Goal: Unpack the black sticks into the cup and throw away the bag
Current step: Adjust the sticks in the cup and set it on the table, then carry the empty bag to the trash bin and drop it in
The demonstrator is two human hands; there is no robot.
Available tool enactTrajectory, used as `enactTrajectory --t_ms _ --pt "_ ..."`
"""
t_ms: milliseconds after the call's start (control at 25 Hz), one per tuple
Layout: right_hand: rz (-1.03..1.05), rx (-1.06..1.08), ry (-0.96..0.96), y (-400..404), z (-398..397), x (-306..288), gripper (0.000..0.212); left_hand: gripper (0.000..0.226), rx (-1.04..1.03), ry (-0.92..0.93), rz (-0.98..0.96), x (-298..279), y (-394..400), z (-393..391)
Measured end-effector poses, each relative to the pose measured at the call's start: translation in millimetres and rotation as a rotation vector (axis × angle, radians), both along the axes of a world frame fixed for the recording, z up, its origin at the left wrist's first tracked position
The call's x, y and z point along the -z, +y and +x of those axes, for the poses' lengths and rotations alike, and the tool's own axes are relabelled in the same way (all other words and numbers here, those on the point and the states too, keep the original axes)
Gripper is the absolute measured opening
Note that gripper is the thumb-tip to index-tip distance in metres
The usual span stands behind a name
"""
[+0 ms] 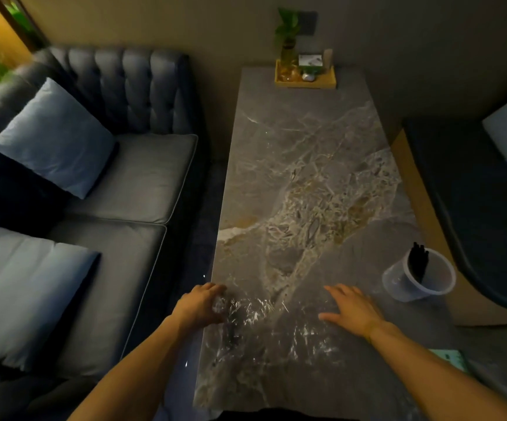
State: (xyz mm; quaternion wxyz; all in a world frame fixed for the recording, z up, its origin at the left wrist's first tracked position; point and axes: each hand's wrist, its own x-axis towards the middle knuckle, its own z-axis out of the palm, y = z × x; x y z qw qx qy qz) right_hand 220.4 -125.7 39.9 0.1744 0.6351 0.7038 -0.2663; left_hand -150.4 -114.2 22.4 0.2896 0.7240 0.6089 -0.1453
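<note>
We see a dim room with a long marble table (306, 165) that runs away from us, a dark sofa (130, 177) with pale cushions (54, 138) on its left side, and another dark seat (473, 208) on the right. At the far end of the table stands a small wooden tray (305, 82) with a green plant (288, 41) in a glass.

Near the right edge of the table a clear plastic cup (419, 279) leans a little, and the black sticks (417, 262) stand inside it, with their tops above the rim.

The clear plastic bag (264, 326) lies crumpled and flat on the near part of the table (it is hard to see its borders, only the shine). The left hand (203, 305) has its fingers curled on the left end of the bag, at the table's edge. The right hand (352, 308) is spread flat, fingers released, and it rests on the right part of the bag, close to the cup but apart from it.
</note>
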Motion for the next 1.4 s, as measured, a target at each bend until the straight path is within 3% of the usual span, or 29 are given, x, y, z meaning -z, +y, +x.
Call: enactTrajectory --t_ms 320,600,680,840,1040,1200,1320,1400 --pt "-0.015 -0.014 -0.065 -0.3 -7.0 25.4 0.067 0.058 -0.025 0.031 -0.007 12.5 2.1 17.4" --pt "0.072 0.007 0.024 -0.5 3.8 34.9 0.019 0.027 -0.098 0.008 0.001 13.8 -10.0 24.5" --pt "0.058 0.111 0.147 1.1 10.6 31.7 0.010 0.019 -0.185 -0.055 -0.010 11.1 -9.9 26.6" --pt "-0.059 0.442 0.493 -0.4 24.0 21.2 0.017 0.012 -0.333 -0.200 0.002 5.8 -13.4 28.6" --pt "-0.083 0.775 0.855 -21.7 35.9 -3.1 0.013 0.008 -0.636 -0.608 -0.118 -3.7 -18.8 31.8" --pt "0.072 0.953 0.991 -42.0 38.7 -23.5 0.007 0.011 -0.485 -0.678 -0.207 -10.5 -12.5 38.8" --pt "0.164 0.905 1.010 -56.5 29.4 -44.9 0.006 0.015 -0.166 -0.538 -0.290 -23.1 -2.0 51.3" --pt "0.207 0.859 1.021 -63.4 20.8 -58.3 0.009 0.017 0.005 -0.539 -0.312 -35.3 0.6 72.7"
